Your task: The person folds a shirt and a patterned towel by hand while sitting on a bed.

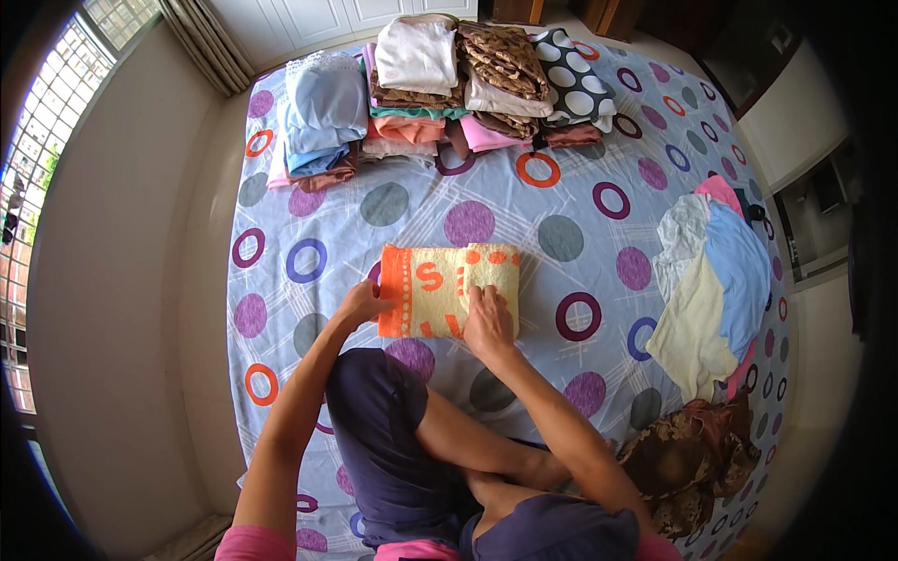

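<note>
A yellow terry towel (pixel 431 308) with orange lettering and an orange end band lies flat on the bed in front of my crossed legs. Its right end is doubled over towards the middle. My left hand (pixel 366 306) has the orange left edge between thumb and fingers, which are partly hidden under the cloth. On the doubled part, my right hand (pixel 489 324) pinches the folded edge with bent fingertips.
Folded clothes in stacks, with a light blue garment (pixel 326 98), a white one (pixel 416 52) and a dotted one (pixel 572 80), line the far side of the patterned bedsheet (pixel 421 203). Loose garments (pixel 733 259) and a crumpled brown patterned cloth (pixel 673 463) lie on the right.
</note>
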The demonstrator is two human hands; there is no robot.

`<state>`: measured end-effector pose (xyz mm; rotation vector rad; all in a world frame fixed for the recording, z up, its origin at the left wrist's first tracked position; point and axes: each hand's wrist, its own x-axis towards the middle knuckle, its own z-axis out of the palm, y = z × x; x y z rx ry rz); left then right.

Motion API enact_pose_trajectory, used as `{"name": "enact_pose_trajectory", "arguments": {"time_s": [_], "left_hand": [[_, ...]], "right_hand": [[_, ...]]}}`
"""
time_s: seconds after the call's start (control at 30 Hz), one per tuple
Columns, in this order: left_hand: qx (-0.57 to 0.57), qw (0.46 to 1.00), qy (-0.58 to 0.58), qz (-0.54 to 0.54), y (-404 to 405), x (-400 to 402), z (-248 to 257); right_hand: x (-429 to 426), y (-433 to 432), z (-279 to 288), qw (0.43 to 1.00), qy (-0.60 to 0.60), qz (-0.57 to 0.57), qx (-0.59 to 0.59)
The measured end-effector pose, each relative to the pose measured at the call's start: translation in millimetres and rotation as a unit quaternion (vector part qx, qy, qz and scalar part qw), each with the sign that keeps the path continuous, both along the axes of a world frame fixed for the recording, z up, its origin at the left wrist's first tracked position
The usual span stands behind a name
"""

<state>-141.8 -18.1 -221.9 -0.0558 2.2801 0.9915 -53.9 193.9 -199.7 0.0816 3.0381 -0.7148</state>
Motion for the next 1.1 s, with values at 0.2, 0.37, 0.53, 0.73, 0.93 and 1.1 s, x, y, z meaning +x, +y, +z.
{"name": "enact_pose_trajectory", "arguments": {"time_s": [0.2,0.37,0.53,0.73,0.93,1.1], "left_hand": [[0.029,1.0,0.007,0.006,-11,0,-15],[0.044,0.999,0.007,-0.007,-8,2,-20],[-0.068,0.989,0.113,-0.074,0,3,-12],[-0.006,0.994,0.11,0.011,-2,8,-12],[0.074,0.992,-0.08,0.063,-3,3,-3],[0.097,0.994,-0.032,0.028,14,8,25]], "right_hand": [[6,-1,-3,0.995,0.009,0.036,-0.091],[-20,30,-2,0.984,0.155,-0.003,-0.087],[-26,20,-23,0.993,0.098,0.061,0.024],[-26,14,-36,0.989,0.096,0.065,0.097],[-29,11,-40,0.99,0.08,0.057,0.096],[-36,22,-26,0.999,0.0,0.04,0.016]]}}
